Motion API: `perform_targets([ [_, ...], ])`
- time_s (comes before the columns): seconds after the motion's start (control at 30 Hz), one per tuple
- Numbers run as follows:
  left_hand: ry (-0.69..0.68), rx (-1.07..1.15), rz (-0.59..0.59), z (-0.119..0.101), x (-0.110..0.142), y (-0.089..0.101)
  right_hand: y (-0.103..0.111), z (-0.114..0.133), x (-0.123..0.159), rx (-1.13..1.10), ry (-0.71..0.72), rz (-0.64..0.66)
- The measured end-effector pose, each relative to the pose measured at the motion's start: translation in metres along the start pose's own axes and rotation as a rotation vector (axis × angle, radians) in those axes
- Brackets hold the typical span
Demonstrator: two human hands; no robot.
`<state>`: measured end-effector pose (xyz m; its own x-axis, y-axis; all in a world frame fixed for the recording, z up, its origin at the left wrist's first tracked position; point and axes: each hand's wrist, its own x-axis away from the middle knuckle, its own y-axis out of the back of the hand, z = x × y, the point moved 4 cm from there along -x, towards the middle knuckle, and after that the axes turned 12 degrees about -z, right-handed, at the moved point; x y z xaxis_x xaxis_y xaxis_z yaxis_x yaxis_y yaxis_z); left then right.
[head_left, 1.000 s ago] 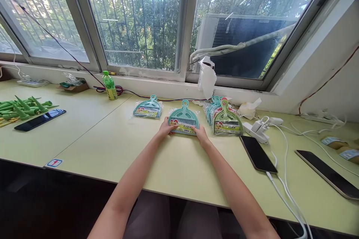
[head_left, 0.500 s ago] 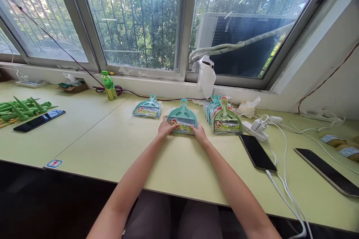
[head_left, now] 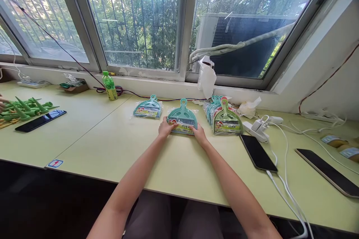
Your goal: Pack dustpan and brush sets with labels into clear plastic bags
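Note:
Between my two hands is a teal dustpan and brush set in clear wrapping, with a colourful label across its lower part. My left hand grips its lower left edge, thumb over the label. On the lower right edge, my right hand holds it the same way. The set's handle points away from me, towards the window. A second teal dustpan set lies apart to the left. To the right, several wrapped sets stand in a row, a green dustpan set at the front.
Right of the row are a white power strip, cables, a phone and another phone. Leftward stand a green bottle, a phone and green cone-shaped pieces. Another person's fingers show at the far left.
Another person's fingers have come into view at the far left edge, by the green pieces. My hands and the dustpan set stay almost exactly where they were.

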<state>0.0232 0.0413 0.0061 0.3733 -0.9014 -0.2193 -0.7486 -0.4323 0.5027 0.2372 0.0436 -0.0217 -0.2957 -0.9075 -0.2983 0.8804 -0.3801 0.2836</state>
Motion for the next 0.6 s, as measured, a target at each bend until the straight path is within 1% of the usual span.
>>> perform_targets([
  [0.27, 0.013, 0.012, 0.007, 0.0005, -0.0005, 0.0005, -0.0004, -0.0010, -0.0014, -0.003, 0.013, 0.019],
  [0.6, 0.009, 0.006, 0.019, 0.0010, -0.0002, 0.0004, 0.0024, 0.0074, 0.0038, 0.002, 0.001, 0.017],
])
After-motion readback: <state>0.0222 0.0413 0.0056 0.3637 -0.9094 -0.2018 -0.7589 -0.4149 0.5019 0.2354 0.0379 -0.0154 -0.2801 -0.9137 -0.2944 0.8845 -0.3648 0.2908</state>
